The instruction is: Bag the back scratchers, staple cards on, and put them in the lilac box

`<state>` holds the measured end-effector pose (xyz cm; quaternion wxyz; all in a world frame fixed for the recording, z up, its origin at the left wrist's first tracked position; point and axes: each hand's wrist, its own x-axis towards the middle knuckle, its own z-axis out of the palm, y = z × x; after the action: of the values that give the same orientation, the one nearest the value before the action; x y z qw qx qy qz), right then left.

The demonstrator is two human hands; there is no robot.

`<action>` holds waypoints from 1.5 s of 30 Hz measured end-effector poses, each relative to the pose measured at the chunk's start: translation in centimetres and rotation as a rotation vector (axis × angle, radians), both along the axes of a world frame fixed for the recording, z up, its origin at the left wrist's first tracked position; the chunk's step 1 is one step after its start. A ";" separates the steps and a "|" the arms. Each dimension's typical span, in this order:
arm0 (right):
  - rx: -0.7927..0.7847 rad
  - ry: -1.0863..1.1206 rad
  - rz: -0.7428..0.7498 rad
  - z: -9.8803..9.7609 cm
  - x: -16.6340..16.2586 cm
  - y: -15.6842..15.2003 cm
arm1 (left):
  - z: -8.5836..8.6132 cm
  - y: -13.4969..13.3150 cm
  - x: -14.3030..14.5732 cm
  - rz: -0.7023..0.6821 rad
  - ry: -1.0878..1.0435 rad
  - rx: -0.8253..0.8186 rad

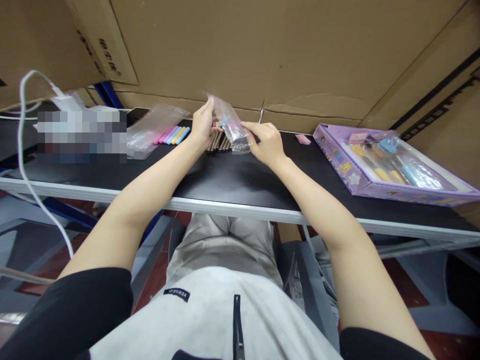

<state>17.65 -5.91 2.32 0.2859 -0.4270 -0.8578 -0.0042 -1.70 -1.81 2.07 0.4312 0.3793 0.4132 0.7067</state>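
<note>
Black table [240,180] spanning the scene, backed by cardboard wall [262,50]. Purple gift box [390,165] at right, open side up, well apart from both hands. Stack of clear sleeves [150,131] at far left, coloured pens [173,135] just beside. Clear plastic bag [230,125] held above far table centre, over row of brown sticks [219,142]. Left hand [202,127] pinching bag's upper end; right hand [264,142] grasping lower end.

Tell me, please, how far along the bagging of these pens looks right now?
Done: nothing visibly finished. In hand: left hand and right hand hold a clear bag over the dark pens. Left: those pens, the pastel pens, and the spare bags.
</note>
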 end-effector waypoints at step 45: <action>-0.762 0.830 -0.040 -0.1 1.4 3.6 | -0.3 -0.1 -6.5 0.065 1.250 0.236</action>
<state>19.00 -2.30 2.21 0.4247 -0.4822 -0.6063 0.4685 -8.22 -1.93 1.72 0.0425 0.7524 0.5175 0.4054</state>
